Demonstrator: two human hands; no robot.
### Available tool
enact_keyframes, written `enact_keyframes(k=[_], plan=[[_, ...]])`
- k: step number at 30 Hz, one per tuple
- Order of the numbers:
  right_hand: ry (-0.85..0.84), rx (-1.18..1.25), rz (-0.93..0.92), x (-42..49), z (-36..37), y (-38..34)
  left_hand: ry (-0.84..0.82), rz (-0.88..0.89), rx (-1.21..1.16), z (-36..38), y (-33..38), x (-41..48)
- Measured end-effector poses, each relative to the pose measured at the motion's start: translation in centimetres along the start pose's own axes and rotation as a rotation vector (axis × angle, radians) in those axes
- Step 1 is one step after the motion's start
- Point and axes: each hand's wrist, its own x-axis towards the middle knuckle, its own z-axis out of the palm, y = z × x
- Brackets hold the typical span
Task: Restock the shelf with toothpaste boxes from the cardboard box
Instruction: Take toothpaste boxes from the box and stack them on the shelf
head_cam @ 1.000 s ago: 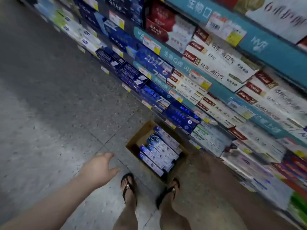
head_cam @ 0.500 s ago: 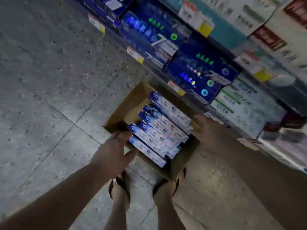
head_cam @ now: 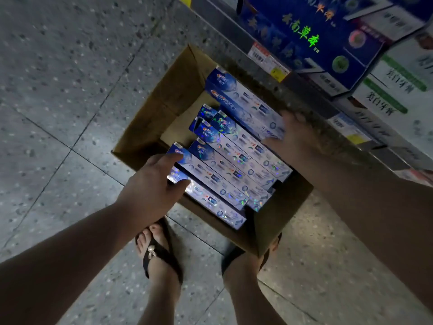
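An open cardboard box [head_cam: 164, 109] stands on the floor against the bottom shelf [head_cam: 236, 34]. Several blue-and-white toothpaste boxes [head_cam: 234, 165] lie side by side in it. My left hand [head_cam: 150, 188] reaches into the near left side, its thumb and fingers spread over the ends of the two nearest toothpaste boxes and touching them. My right hand [head_cam: 295, 137] lies at the box's right side, with its fingers straight on the ends of the farthest toothpaste boxes. No toothpaste box is lifted.
Dark blue boxes [head_cam: 316, 43] and white boxes with green print [head_cam: 398, 90] fill the bottom shelf at upper right, with price tags [head_cam: 269, 62] along its edge. My feet in black sandals [head_cam: 157, 249] stand right behind the cardboard box. Grey speckled floor tiles [head_cam: 58, 90] stretch to the left.
The view has dropped and closed in on the cardboard box. Both hands have moved down from above the floor and onto the toothpaste boxes.
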Motion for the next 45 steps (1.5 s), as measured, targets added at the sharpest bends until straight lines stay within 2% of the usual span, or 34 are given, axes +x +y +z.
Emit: enact_keyframes(k=[5,9,12,15,20,24,28,33,36,40,45], plan=[[0.133,0.188,-0.061,-1.4,-0.3,0.9,0.019,0.03,0.019,-0.4,1.1,0.8],[0.192,0.46,-0.003,-6.9,-2.1,2.7,-0.014,0.067,0.166,-1.3,2.6,2.2],[0.26,0.381,0.04,-12.0,-3.6,4.5,-0.044,0.148,0.428,-0.9,3.7,4.9],[0.253,0.321,0.114,-15.5,-3.6,6.7,-0.047,0.214,0.606,0.4,4.3,8.5],[0.29,0.323,0.175,-17.1,-1.1,8.7,-0.117,0.227,0.666,2.8,3.9,12.5],[0.306,0.372,0.177,-16.5,0.2,8.5,-0.059,0.238,0.65,3.3,3.2,12.4],[0.319,0.377,0.124,-15.6,0.4,7.7,-0.019,0.401,0.777,2.5,2.6,11.7],[0.347,0.361,0.092,-15.3,-1.1,6.8,-0.009,0.548,0.507,-0.3,2.6,8.5],[0.363,0.361,0.07,-16.4,-3.7,5.5,-0.024,0.543,0.415,-2.8,3.0,5.2],[0.384,0.406,0.041,-19.4,-7.7,4.1,-0.017,0.417,0.262,-6.6,4.3,-0.8],[0.442,0.426,0.004,-25.5,-13.3,2.2,-0.076,0.497,0.057,-12.1,7.2,-10.2]])
